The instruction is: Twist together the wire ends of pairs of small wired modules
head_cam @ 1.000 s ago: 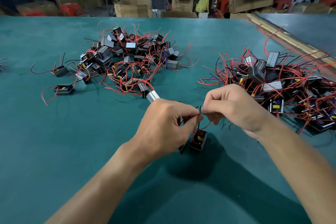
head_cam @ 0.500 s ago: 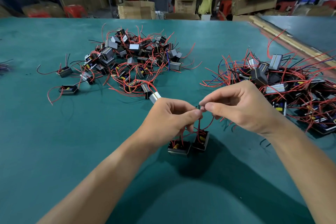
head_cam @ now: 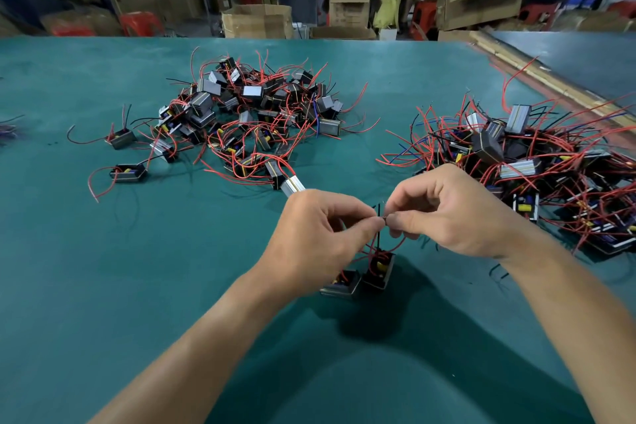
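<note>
Two small wired modules hang just under the hands, touching each other at a corner: the left module [head_cam: 339, 284] partly hidden behind the left wrist, the right module [head_cam: 379, 269] tilted, yellow part showing inside, red wires looping up from both. Black wire ends [head_cam: 379, 213] stick up between the fingertips, thin, hard to see how far they are wound. Left hand [head_cam: 320, 237] grip is narrow, thumb and forefinger pinched on the wires; right hand [head_cam: 451, 213] grip also narrow, thumb and forefinger pinched on the same wires, tips of both hands touching. Whether the modules rest on the table [head_cam: 103, 286] or dangle just above it, cannot tell; dark shadow lies under them. Farther back on the green table, a centre pile of modules [head_cam: 254, 113] with tangled red wires, one silver-sided module [head_cam: 292, 186] at its near edge just beside the left hand's knuckles. Several loose modules sit left of that pile, e.g. one single module [head_cam: 129, 173] with a long red wire. A second right pile [head_cam: 523, 162] lies just behind the right hand, red, black and blue wires mixed. Beyond the table edge, cardboard boxes [head_cam: 256, 21], red stools and seated people, blurred.
</note>
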